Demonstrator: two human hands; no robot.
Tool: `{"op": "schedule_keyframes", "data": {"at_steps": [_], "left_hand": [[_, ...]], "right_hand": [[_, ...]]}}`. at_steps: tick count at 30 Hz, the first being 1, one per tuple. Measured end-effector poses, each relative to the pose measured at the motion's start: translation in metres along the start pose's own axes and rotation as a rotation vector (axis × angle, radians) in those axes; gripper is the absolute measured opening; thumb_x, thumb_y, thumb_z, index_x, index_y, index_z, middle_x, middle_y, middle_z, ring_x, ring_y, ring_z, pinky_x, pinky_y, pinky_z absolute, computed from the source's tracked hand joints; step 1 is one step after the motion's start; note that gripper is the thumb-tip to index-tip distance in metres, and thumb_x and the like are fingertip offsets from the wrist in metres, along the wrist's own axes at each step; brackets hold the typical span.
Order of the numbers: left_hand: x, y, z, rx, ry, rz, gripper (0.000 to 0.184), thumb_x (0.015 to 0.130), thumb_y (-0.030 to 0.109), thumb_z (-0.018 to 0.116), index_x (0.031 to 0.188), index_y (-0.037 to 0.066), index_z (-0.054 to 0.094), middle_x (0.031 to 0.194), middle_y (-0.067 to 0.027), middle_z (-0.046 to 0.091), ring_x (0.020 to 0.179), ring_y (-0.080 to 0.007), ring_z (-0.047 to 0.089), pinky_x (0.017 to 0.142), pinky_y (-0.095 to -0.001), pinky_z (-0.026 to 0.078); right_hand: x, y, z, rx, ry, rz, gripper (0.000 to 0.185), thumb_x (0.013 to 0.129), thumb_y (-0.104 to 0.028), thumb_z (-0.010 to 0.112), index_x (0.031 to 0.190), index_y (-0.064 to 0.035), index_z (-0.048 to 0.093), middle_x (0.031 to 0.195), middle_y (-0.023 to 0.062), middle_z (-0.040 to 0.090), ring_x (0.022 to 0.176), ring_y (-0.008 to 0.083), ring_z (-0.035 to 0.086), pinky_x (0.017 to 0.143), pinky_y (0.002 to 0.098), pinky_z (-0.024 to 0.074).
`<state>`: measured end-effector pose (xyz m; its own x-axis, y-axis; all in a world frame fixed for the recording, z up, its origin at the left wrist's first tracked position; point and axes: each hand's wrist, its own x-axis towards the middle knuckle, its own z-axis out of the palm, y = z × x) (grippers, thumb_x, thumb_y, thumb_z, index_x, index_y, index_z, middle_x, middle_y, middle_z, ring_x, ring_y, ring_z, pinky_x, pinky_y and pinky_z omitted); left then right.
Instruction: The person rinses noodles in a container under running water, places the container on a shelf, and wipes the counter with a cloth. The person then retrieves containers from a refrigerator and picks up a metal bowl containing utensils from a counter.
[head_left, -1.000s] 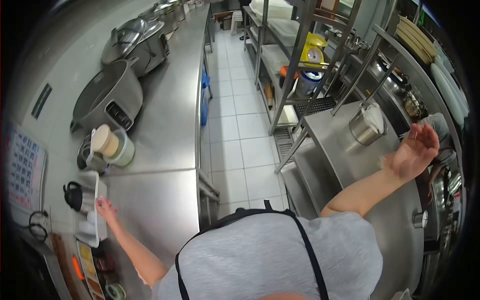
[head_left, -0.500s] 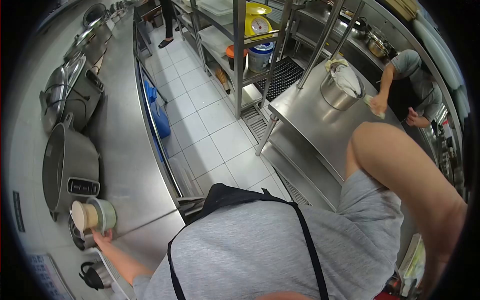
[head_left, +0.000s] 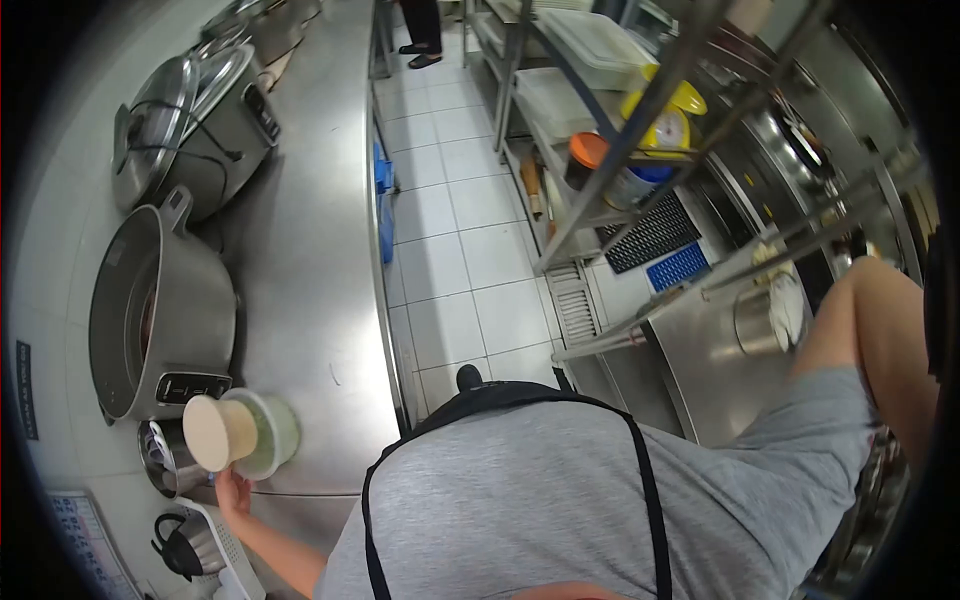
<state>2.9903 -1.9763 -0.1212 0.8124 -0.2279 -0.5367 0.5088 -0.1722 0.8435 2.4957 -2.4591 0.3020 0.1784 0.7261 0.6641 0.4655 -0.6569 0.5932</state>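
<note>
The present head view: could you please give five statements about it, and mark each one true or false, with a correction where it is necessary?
1. The left hand is next to the beige container. True.
2. The right hand is plainly in view. False: only part of the right arm shows; the right hand is not visible.
3. The cooker nearest to the left hand has its lid on. False: this cooker is open at the top.
4. The kettle has a black handle. True.
5. The blue mat lies on top of the black mat. False: the blue mat lies beside the black mat.
</note>
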Motion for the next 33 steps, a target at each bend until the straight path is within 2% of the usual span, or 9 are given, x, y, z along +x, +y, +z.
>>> {"op": "schedule_keyframes", "data": {"at_steps": [2, 6, 12, 18, 21, 24, 27, 30, 33], "left_hand": [[0.004, 0.003, 0.028, 0.023, -0.101, 0.012, 0.048, 0.083, 0.032, 0.054, 0.126, 0.017, 0.040, 0.123, 0.0032, 0.045, 0.107, -0.0182, 0.047, 0.075, -0.0383, 0.041], [0.026, 0.018, 0.100, 0.103, -0.003, -0.039, 0.035, 0.083, 0.038, 0.051, 0.110, 0.015, 0.050, 0.098, 0.0027, 0.054, 0.081, -0.0139, 0.051, 0.059, -0.0335, 0.041], [0.059, 0.064, 0.244, -0.026, -0.202, -0.021, 0.050, 0.086, 0.035, 0.050, 0.126, 0.009, 0.038, 0.124, -0.0068, 0.045, 0.106, -0.0223, 0.050, 0.071, -0.0364, 0.051], [0.138, 0.129, 0.393, 0.084, -0.159, 0.028, 0.049, 0.087, 0.037, 0.046, 0.128, 0.011, 0.036, 0.124, -0.0070, 0.045, 0.109, -0.0221, 0.048, 0.071, -0.0404, 0.050], [0.185, 0.174, 0.456, 0.146, -0.181, 0.064, 0.049, 0.087, 0.039, 0.044, 0.127, 0.011, 0.037, 0.124, -0.0072, 0.045, 0.107, -0.0222, 0.049, 0.069, -0.0394, 0.050], [0.231, 0.200, 0.513, 0.200, -0.210, 0.058, 0.053, 0.086, 0.044, 0.043, 0.127, 0.012, 0.036, 0.125, -0.0078, 0.045, 0.105, -0.0233, 0.051, 0.066, -0.0387, 0.050], [0.262, 0.224, 0.572, 0.249, -0.060, 0.086, 0.049, 0.086, 0.045, 0.041, 0.122, 0.012, 0.043, 0.118, -0.0051, 0.049, 0.106, -0.0203, 0.049, 0.060, -0.0346, 0.050], [0.306, 0.240, 0.607, 0.259, -0.133, 0.083, 0.050, 0.086, 0.046, 0.041, 0.122, 0.013, 0.042, 0.119, -0.0052, 0.049, 0.106, -0.0208, 0.049, 0.061, -0.0355, 0.051], [0.345, 0.269, 0.654, 0.299, -0.127, 0.104, 0.048, 0.085, 0.044, 0.041, 0.119, 0.012, 0.046, 0.113, -0.0080, 0.053, 0.097, -0.0218, 0.053, 0.061, -0.0359, 0.049]], "right_hand": [[-0.014, 0.031, 0.015, 0.037, 0.022, -0.002, 0.050, 0.080, -0.046, 0.051, 0.112, -0.0082, 0.050, 0.101, 0.0076, 0.053, 0.089, 0.0180, 0.051, 0.082, 0.0327, 0.0393], [-0.048, 0.083, 0.046, 0.091, 0.084, -0.007, 0.048, 0.081, -0.044, 0.050, 0.112, -0.0077, 0.050, 0.102, 0.0078, 0.053, 0.090, 0.0180, 0.051, 0.082, 0.0325, 0.0394], [-0.102, 0.153, 0.079, 0.131, 0.182, -0.038, 0.044, 0.083, -0.040, 0.050, 0.112, -0.0070, 0.049, 0.104, 0.0081, 0.052, 0.091, 0.0180, 0.051, 0.083, 0.0321, 0.0395], [-0.202, 0.246, 0.116, 0.162, 0.359, 0.043, 0.041, 0.084, -0.037, 0.049, 0.112, -0.0062, 0.049, 0.105, 0.0084, 0.052, 0.092, 0.0179, 0.051, 0.084, 0.0317, 0.0396], [-0.277, 0.310, 0.149, 0.257, 0.534, 0.281, 0.040, 0.085, -0.035, 0.049, 0.112, -0.0058, 0.049, 0.106, 0.0085, 0.052, 0.093, 0.0179, 0.052, 0.084, 0.0315, 0.0397], [-0.373, 0.376, 0.242, 0.526, 0.664, 0.951, 0.038, 0.086, -0.033, 0.048, 0.113, -0.0054, 0.049, 0.107, 0.0087, 0.052, 0.093, 0.0179, 0.052, 0.085, 0.0313, 0.0397], [-0.471, 0.412, 0.390, 1.021, 0.241, 1.642, 0.040, 0.087, -0.035, 0.046, 0.116, -0.0066, 0.047, 0.111, 0.0073, 0.051, 0.096, 0.0176, 0.052, 0.085, 0.0308, 0.0390], [-0.546, 0.393, 0.537, 1.506, -0.378, 1.879, 0.075, 0.078, -0.064, 0.044, 0.134, -0.0182, 0.027, 0.136, 0.0090, 0.029, 0.118, 0.0229, 0.037, 0.092, 0.0511, 0.0287], [-0.558, 0.406, 0.603, 1.841, -0.617, 1.899, 0.084, 0.075, -0.072, 0.035, 0.138, -0.0197, 0.014, 0.142, 0.0106, 0.012, 0.127, 0.0314, 0.023, 0.097, 0.0568, 0.0221]]}}
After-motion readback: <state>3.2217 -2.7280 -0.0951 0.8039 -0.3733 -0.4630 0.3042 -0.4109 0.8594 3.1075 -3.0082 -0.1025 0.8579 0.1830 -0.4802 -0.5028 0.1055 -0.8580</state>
